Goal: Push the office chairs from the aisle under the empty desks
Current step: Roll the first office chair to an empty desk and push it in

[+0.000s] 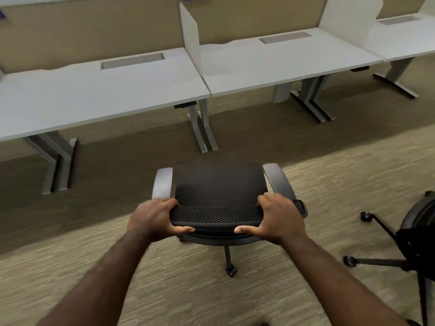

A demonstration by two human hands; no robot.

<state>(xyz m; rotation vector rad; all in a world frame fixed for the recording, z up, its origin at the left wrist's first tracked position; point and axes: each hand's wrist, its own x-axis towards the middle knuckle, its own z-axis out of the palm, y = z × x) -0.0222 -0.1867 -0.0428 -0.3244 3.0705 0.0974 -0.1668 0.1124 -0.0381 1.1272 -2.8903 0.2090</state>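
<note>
A black office chair (220, 184) with grey armrests stands in the aisle, facing the desks. My left hand (154, 218) and my right hand (279, 216) both grip the top of its mesh backrest (215, 215). Ahead stand white desks in a row: one on the left (94, 95) and one in the middle (277, 64), with open floor under each. The chair sits in front of the gap between these two desks, a short way from their front edges. One castor (231, 271) shows below the seat.
A second black office chair (414, 234) stands in the aisle at the right edge, its wheeled base pointing left. Grey metal desk legs (203, 128) stand between the two desks. A third desk (409, 36) is at the far right. White dividers separate the desks.
</note>
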